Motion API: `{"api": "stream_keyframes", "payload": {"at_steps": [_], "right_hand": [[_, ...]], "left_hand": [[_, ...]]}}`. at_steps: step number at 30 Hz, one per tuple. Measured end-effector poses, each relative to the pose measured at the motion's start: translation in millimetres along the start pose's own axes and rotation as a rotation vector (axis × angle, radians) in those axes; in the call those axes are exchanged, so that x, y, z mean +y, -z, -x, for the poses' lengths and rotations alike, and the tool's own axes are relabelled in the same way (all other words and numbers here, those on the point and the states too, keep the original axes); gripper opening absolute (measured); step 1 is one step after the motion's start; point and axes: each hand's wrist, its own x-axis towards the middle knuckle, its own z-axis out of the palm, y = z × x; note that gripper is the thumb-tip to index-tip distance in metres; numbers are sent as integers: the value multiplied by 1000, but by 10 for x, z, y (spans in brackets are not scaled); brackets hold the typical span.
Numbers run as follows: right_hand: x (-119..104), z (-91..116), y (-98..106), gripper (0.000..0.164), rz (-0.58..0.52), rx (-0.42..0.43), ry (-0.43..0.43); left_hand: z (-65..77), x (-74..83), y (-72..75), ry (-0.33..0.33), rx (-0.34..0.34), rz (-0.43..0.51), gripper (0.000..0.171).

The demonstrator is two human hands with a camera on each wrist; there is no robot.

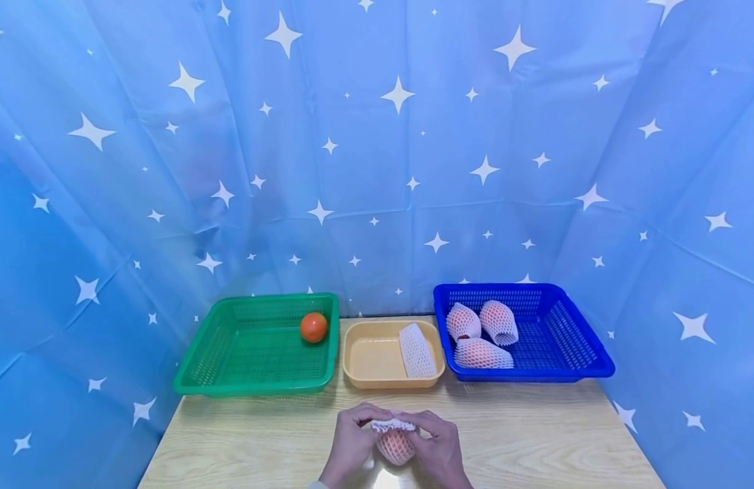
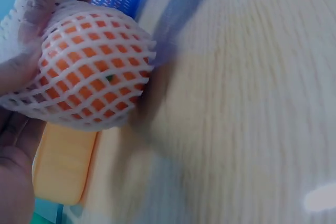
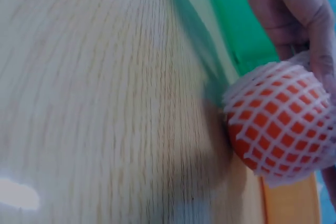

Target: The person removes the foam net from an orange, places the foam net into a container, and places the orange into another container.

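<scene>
Between both hands, close to the person, is a round orange-red fruit [image 1: 395, 448] inside a white foam net sleeve [image 2: 100, 59]. Its top edge is bunched in the head view. The left hand [image 1: 354, 438] pinches the net from one side, its thumb pressed on the mesh. From the other side the right hand [image 1: 437, 445] grips the net with thumb and fingers. A small green spot shows through the mesh in the left wrist view. At the lower edge of the net in the right wrist view, bare fruit skin [image 3: 240, 142] shows.
A green basket [image 1: 255, 389] at the left holds one bare orange-red fruit [image 1: 314, 327]. In the middle, a yellow tray [image 1: 377, 384] contains a flat foam net [image 1: 417, 351]. The blue basket [image 1: 536, 373] at the right holds three netted fruits [image 1: 483, 354]. A starry curtain [image 1: 377, 170] hangs behind the wooden table [image 1: 536, 435].
</scene>
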Motion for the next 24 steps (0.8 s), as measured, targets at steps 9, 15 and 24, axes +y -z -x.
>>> {"api": "stream_keyframes", "payload": {"at_steps": [9, 15, 24], "right_hand": [[32, -25, 48, 43, 7, -117, 40], [41, -26, 190, 78, 72, -381, -28], [102, -73, 195, 72, 124, -406, -260]], "left_hand": [[-58, 16, 43, -53, -17, -13, 44], [-60, -34, 93, -31, -55, -13, 35], [26, -112, 69, 1, -177, 20, 33]]}}
